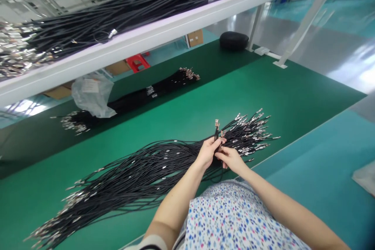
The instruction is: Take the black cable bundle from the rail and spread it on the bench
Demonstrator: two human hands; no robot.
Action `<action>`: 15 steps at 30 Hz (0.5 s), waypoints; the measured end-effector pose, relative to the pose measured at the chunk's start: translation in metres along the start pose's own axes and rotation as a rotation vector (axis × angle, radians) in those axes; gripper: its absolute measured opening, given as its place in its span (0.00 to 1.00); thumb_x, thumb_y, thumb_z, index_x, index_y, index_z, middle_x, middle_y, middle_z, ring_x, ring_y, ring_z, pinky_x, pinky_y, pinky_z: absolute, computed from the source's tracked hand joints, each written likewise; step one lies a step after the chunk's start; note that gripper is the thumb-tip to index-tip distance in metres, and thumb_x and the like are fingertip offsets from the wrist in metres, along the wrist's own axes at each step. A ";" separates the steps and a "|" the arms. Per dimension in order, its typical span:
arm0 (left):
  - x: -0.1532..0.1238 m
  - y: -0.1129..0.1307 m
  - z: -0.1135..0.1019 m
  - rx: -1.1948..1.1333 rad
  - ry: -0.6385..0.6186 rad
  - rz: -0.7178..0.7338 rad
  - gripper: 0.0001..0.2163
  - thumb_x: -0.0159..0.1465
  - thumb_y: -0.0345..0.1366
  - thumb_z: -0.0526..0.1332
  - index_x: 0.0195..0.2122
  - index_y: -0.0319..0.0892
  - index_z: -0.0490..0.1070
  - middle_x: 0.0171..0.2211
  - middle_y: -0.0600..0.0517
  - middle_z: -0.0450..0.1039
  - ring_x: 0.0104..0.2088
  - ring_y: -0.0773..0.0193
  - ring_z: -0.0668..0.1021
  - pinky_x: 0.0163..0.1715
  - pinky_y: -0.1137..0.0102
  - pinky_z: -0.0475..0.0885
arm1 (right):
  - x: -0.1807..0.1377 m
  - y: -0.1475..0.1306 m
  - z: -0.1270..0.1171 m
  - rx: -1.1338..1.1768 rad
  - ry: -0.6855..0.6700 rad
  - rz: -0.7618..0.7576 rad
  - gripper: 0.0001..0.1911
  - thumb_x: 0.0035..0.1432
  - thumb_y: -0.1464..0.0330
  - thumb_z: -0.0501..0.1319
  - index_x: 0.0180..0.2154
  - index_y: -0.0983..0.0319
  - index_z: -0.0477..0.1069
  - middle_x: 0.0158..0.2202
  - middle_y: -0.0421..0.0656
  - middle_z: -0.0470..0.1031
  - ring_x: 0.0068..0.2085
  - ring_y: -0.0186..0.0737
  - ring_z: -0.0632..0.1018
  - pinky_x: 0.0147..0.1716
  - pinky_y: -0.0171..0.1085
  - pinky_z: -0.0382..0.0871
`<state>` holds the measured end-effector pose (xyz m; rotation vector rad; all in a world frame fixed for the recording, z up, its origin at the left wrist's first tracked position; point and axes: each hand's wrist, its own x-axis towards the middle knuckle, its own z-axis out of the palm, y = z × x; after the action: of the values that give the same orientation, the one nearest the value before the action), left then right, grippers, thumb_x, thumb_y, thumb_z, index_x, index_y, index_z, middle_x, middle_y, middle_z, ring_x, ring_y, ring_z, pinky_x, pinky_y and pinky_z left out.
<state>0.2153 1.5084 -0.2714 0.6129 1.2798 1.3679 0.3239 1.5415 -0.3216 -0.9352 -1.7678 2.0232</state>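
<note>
A large bundle of black cables with metal terminals at both ends lies across the green table. Above its right part, my left hand is closed around a few cables, whose coppery terminals point up past the fingers. My right hand meets it there, thumb and fingers pinched on the lower part of the same cables. Exactly how many strands the right fingers grip is hidden. Fanned-out silvery terminals of the bundle lie just right of my hands.
Another cable bundle lies farther back, with a clear plastic bag on its left part. A white-edged shelf carrying more black cables crosses above. A black rounded object sits near the shelf's white post.
</note>
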 end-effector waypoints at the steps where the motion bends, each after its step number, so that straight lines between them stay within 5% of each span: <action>1: 0.000 0.003 -0.001 -0.010 0.013 0.002 0.15 0.53 0.39 0.63 0.34 0.29 0.70 0.42 0.41 0.67 0.36 0.69 0.71 0.36 0.75 0.66 | 0.000 -0.001 0.001 0.019 -0.017 -0.037 0.18 0.51 0.58 0.56 0.29 0.69 0.61 0.14 0.40 0.61 0.15 0.33 0.65 0.15 0.31 0.61; 3: 0.000 0.009 -0.003 -0.022 0.020 -0.003 0.15 0.52 0.37 0.64 0.36 0.29 0.72 0.40 0.42 0.68 0.40 0.68 0.71 0.40 0.76 0.65 | -0.001 -0.003 0.000 -0.027 -0.049 -0.084 0.20 0.54 0.56 0.53 0.29 0.70 0.62 0.15 0.42 0.62 0.16 0.33 0.66 0.16 0.31 0.61; 7: 0.000 0.017 -0.011 -0.073 -0.091 -0.080 0.17 0.54 0.39 0.62 0.40 0.30 0.70 0.35 0.44 0.68 0.25 0.70 0.69 0.20 0.74 0.64 | 0.000 -0.011 -0.003 -0.039 -0.027 -0.052 0.24 0.54 0.54 0.52 0.30 0.71 0.65 0.16 0.43 0.63 0.16 0.33 0.66 0.16 0.30 0.59; 11: 0.001 0.025 -0.018 -0.080 -0.158 -0.062 0.13 0.56 0.36 0.61 0.36 0.29 0.71 0.48 0.40 0.63 0.41 0.62 0.71 0.38 0.70 0.67 | 0.005 -0.015 -0.010 0.137 0.066 -0.035 0.25 0.52 0.51 0.53 0.30 0.70 0.62 0.18 0.42 0.62 0.16 0.30 0.64 0.16 0.30 0.56; 13: -0.002 0.032 -0.022 -0.057 -0.100 -0.004 0.14 0.58 0.39 0.60 0.35 0.29 0.69 0.41 0.41 0.67 0.41 0.63 0.71 0.42 0.69 0.65 | 0.011 -0.017 -0.014 0.255 0.171 -0.059 0.24 0.52 0.52 0.55 0.31 0.69 0.60 0.19 0.40 0.59 0.16 0.28 0.62 0.15 0.29 0.52; 15: -0.006 0.041 -0.025 -0.082 -0.041 0.035 0.14 0.60 0.41 0.57 0.33 0.31 0.63 0.23 0.50 0.62 0.26 0.71 0.69 0.29 0.73 0.66 | 0.017 -0.020 -0.018 0.421 0.283 -0.091 0.23 0.52 0.53 0.56 0.33 0.68 0.60 0.20 0.38 0.55 0.17 0.27 0.60 0.15 0.29 0.50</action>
<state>0.1798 1.5023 -0.2397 0.6064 1.1796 1.4221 0.3192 1.5700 -0.3077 -0.9281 -1.1568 1.9791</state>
